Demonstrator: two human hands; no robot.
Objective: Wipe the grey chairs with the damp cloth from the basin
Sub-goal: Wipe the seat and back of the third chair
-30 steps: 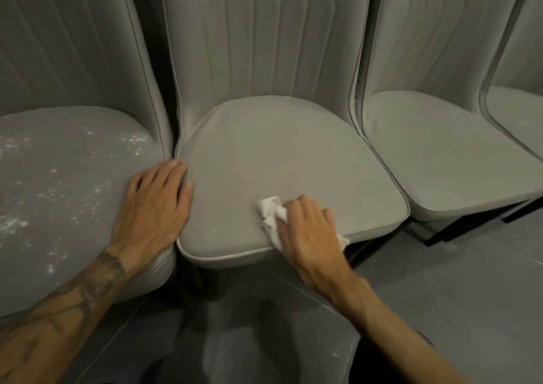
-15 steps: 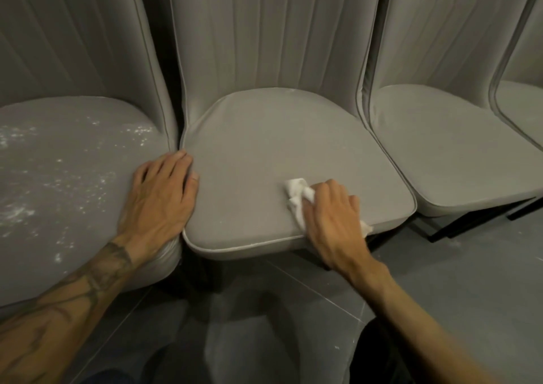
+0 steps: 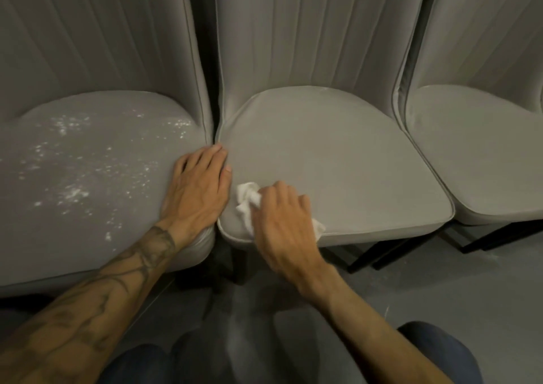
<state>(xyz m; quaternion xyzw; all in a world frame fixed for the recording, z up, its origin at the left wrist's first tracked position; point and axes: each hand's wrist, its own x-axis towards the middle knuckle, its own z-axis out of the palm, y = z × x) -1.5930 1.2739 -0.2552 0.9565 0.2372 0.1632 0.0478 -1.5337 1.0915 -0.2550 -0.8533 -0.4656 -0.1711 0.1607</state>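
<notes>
Three grey padded chairs stand side by side. My right hand (image 3: 280, 216) grips a crumpled white cloth (image 3: 246, 200) and presses it on the front left part of the middle chair's seat (image 3: 338, 160). My left hand (image 3: 197, 190) rests flat, fingers straight, on the right edge of the left chair's seat (image 3: 88, 178), which is speckled with white dust. The third chair's seat (image 3: 482, 154) lies to the right, untouched. The basin is out of view.
Tall ribbed chair backs (image 3: 308, 31) close off the far side. Black chair legs (image 3: 370, 254) stand on the grey floor (image 3: 440, 289) at the right. My knees in dark trousers (image 3: 435, 351) show at the bottom edge.
My right hand has slid the cloth leftward along the front of the middle seat, ending close to my left hand. The left hand has stayed in place. The view has shifted right.
</notes>
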